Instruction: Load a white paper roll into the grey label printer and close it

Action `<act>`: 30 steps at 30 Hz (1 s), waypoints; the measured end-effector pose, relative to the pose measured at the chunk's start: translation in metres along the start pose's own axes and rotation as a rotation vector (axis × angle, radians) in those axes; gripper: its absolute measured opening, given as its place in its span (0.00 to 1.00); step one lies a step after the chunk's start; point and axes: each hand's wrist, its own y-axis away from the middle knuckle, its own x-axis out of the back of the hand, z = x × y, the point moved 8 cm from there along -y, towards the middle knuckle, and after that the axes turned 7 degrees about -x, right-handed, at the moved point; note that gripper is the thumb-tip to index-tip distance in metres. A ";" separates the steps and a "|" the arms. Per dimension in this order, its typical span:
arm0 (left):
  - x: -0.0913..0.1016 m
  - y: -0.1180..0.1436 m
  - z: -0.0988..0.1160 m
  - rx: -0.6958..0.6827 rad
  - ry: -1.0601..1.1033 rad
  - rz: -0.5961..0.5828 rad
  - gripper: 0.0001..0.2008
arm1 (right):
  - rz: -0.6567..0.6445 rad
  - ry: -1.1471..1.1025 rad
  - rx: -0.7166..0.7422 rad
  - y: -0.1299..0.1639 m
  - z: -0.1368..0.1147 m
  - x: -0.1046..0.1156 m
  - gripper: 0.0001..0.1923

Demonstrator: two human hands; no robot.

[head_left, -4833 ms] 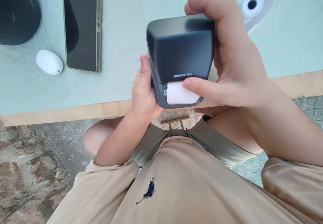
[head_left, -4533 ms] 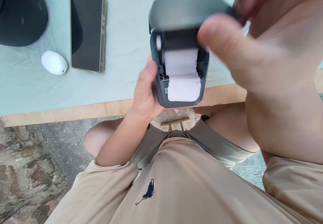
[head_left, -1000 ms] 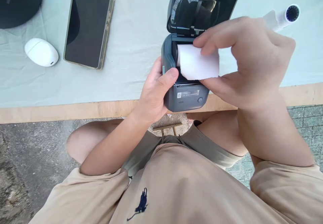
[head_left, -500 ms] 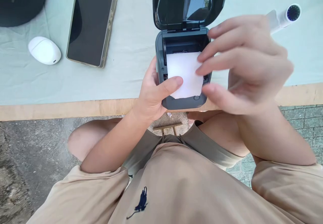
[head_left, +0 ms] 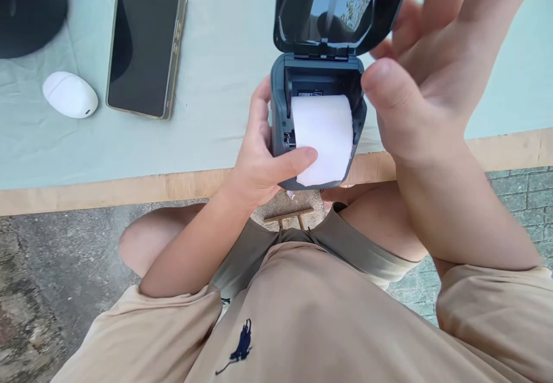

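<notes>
Label printer (head_left: 317,121) at table edge, gripped in left hand (head_left: 259,158), thumb pinning paper roll (head_left: 322,135). Right hand (head_left: 415,83), fingers spread, now off the paper, touching lid (head_left: 332,11) at 12 o'clock. Phone (head_left: 144,43) at 9 o'clock.

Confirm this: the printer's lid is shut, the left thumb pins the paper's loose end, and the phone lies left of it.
Not quite. The head view shows the printer with its lid swung open, not shut. The left hand does pin the paper with its thumb, and the phone lies to the left.
</notes>
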 end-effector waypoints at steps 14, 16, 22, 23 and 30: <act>0.005 -0.001 -0.003 0.036 -0.039 -0.004 0.41 | -0.162 0.202 0.298 0.007 -0.025 -0.008 0.15; 0.004 -0.001 -0.003 0.022 -0.045 -0.018 0.39 | -0.207 0.189 0.263 0.007 -0.021 -0.011 0.17; -0.002 0.000 0.001 -0.044 0.082 -0.034 0.31 | -0.279 -0.018 0.013 0.001 -0.005 -0.017 0.31; -0.002 0.001 0.002 -0.040 0.113 -0.012 0.29 | -0.317 -0.040 -0.026 0.001 -0.003 -0.020 0.31; -0.002 0.000 0.000 0.011 0.093 0.066 0.16 | -0.271 0.026 0.006 0.003 -0.011 -0.021 0.25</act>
